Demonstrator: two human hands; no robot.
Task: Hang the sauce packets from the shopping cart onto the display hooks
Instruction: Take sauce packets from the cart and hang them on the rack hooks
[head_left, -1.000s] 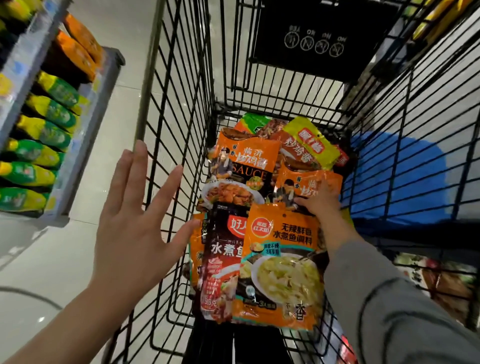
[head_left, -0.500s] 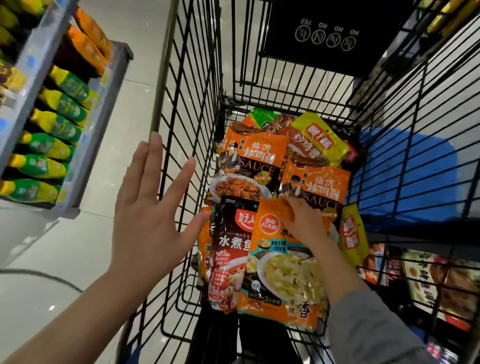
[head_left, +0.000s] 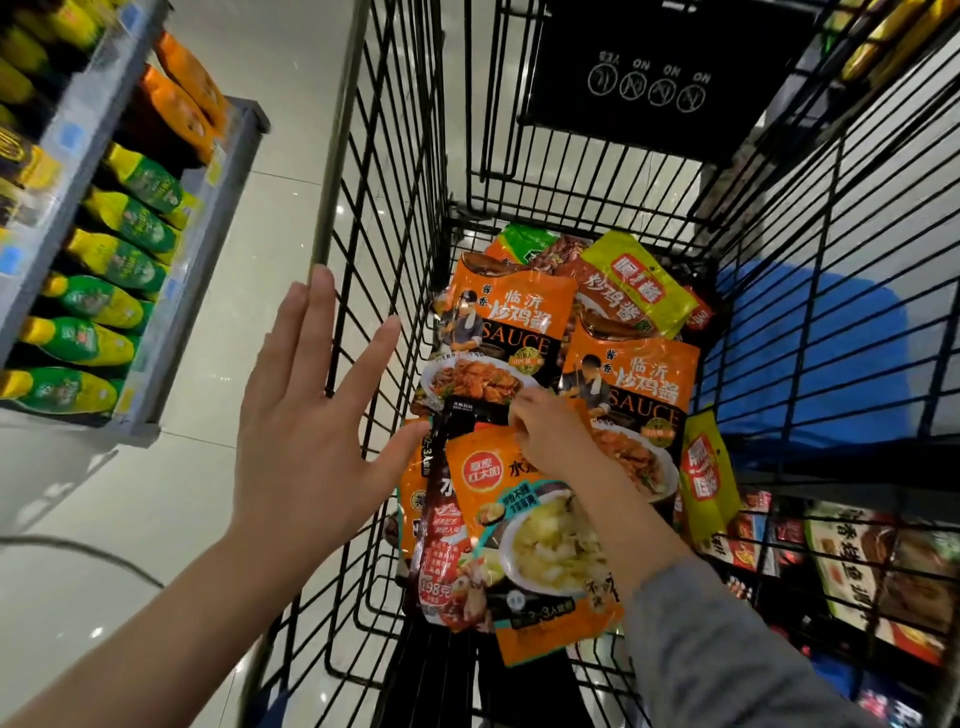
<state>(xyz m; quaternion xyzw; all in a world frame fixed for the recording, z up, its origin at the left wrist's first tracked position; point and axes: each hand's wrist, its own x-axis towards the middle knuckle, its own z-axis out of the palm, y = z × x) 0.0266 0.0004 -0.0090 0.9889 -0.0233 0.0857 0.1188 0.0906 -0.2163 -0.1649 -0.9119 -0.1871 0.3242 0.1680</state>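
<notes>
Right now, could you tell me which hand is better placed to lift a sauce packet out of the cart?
The right hand: it already grips the orange packet inside the cart. The left hand is open outside it.

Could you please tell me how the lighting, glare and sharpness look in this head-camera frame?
Head view: dim overall, small ceiling-light glints on the pale glossy floor tiles; the black wire shopping cart bows from wide-angle distortion; green-and-yellow bottles at left are blurred; the orange fish-seasoning sauce packet under the right hand reads fairly sharp.

head cam | looks steeply down, forward | close above shopping cart (head_left: 395, 218) interior
</notes>
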